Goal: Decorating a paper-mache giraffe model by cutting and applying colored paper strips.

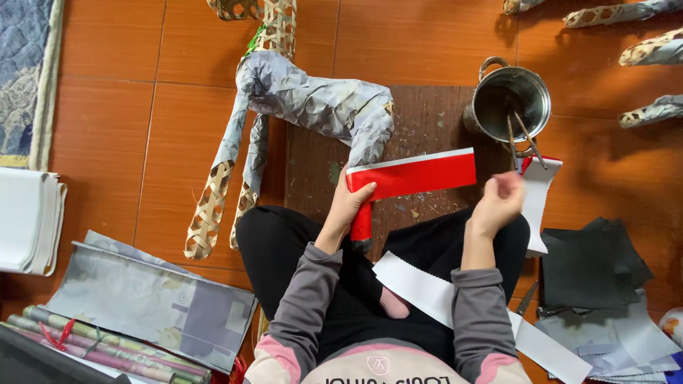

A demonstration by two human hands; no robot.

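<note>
My left hand (348,203) grips the left end of a red paper strip (420,174) with a white edge, held over a dark wooden board (420,121). The strip's end folds down below my thumb. My right hand (499,203) hovers to the right of the strip, fingers loosely curled and blurred, holding nothing that I can make out. A long white paper strip (427,288) lies across my lap. A paper-covered woven bamboo animal frame (313,107) stands just beyond the board's left corner.
A metal pot (523,82) with sticks stands at the board's far right. Black and grey paper sheets (590,267) lie at right, patterned paper (142,299) and rolls at left, a white paper stack (25,220) at far left. Woven bamboo pieces (640,43) lie at top right.
</note>
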